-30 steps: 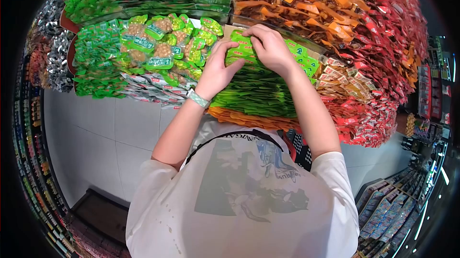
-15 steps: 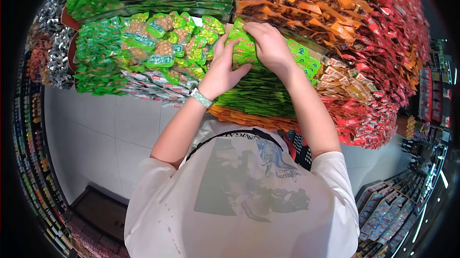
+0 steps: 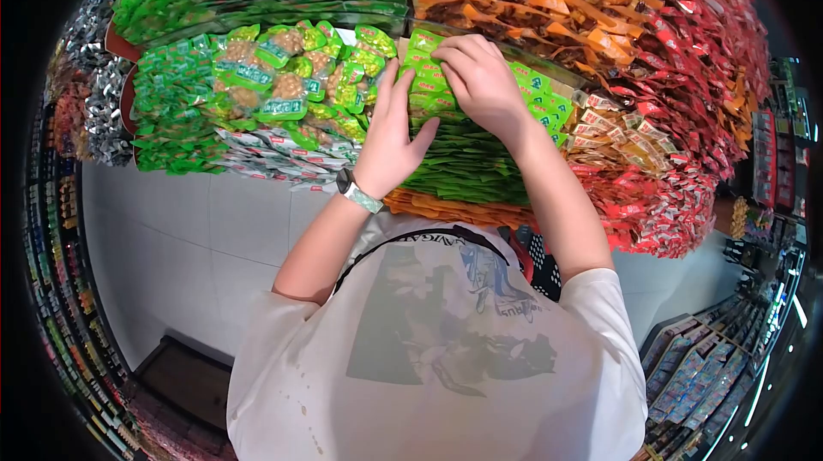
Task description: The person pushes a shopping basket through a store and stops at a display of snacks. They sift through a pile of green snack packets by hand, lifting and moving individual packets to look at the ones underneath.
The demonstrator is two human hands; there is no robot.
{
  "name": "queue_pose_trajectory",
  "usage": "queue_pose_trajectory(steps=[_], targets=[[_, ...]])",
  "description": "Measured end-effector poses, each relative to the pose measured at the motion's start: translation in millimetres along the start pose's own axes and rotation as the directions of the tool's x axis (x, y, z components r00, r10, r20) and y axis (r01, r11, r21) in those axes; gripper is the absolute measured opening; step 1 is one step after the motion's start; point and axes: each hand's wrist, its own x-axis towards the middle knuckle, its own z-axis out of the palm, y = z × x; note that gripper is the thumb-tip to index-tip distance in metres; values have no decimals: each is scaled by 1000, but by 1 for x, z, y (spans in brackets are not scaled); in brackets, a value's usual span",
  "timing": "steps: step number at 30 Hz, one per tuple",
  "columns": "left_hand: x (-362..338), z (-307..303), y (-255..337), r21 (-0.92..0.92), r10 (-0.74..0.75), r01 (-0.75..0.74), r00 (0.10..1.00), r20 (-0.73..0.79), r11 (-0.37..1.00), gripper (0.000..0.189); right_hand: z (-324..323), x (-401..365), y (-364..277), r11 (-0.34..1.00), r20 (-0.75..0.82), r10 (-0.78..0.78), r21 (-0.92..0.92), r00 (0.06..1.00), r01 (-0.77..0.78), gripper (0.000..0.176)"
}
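Note:
A row of bright green snack packets (image 3: 435, 82) lies between my two hands, the packets overlapping closely. My left hand (image 3: 393, 140) is at the left edge of this row, its fingers stretched forward and its thumb apart. My right hand (image 3: 484, 88) rests over the top of the row, with bent fingers spread on the packets and nothing visibly gripped. Just left of my left hand are clear-and-green bags of round nuts (image 3: 290, 88). More dark green packets (image 3: 471, 165) stand packed on edge below my hands.
Orange-wrapped packets (image 3: 549, 2) fill the section behind, with red packets (image 3: 703, 58) on the right. Small tan-and-red packets (image 3: 621, 140) lie right of my right forearm. Orange packets (image 3: 459, 206) line the near edge. Grey floor tiles (image 3: 206, 230) and shelves (image 3: 699, 375) surround the display.
My left hand has drawn slightly back and left. My right fingers have shifted a little, and the far green packet under them now lies flatter, with more of its face showing.

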Motion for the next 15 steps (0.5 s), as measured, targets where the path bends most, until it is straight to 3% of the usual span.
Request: queue_pose_trajectory(steps=[5,11,14,15], targets=[[4,-5,-8,130,73,-81,995,70,988,70,6,5,6,998,67,33,57,997,-36,18],[3,-4,-1,196,-54,38,995,79,980,68,9,17,7,996,182,41,68,982,-54,18],[7,-5,0,117,-146,132,982,119,984,69,11,20,6,995,230,97,11,968,-102,21],[7,-5,-1,133,-112,97,988,103,986,69,14,20,7,991,243,132,-6,961,-135,23]])
